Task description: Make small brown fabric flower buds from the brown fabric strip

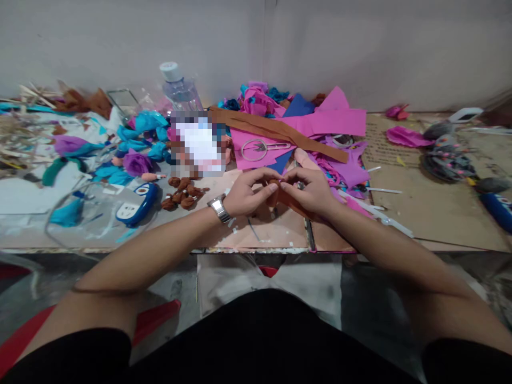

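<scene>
My left hand, with a metal watch at the wrist, and my right hand meet over the low work surface. Both pinch a brown crepe paper strip between curled fingers, rolling its end into a small bud between the thumbs. The strip trails down under my right palm. A pile of finished small brown paper buds lies just left of my left hand. A longer brown paper band stretches across pink paper sheets behind my hands.
Blue and purple paper flowers crowd the left side, with a blue tape dispenser, a clear plastic bottle and a wire ring. Dark cables lie on cardboard at right. A wall backs the surface.
</scene>
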`<action>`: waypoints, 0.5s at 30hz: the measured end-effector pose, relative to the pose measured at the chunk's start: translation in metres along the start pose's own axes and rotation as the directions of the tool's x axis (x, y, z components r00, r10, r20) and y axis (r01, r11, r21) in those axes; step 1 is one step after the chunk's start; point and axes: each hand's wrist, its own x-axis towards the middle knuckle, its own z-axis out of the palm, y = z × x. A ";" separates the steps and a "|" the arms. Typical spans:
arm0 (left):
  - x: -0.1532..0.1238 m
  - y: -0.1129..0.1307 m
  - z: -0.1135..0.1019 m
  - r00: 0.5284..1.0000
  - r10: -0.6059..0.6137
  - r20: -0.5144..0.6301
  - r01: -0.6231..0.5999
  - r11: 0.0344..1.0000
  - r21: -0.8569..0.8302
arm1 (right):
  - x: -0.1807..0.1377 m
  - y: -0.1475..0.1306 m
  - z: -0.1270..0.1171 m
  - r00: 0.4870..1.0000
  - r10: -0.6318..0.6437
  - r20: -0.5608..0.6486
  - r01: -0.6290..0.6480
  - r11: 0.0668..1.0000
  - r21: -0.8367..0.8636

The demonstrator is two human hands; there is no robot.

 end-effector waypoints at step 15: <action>-0.002 0.001 0.000 1.000 -0.022 0.005 0.022 0.998 0.064 | 0.000 0.004 0.002 1.000 0.022 0.007 -0.023 0.999 0.031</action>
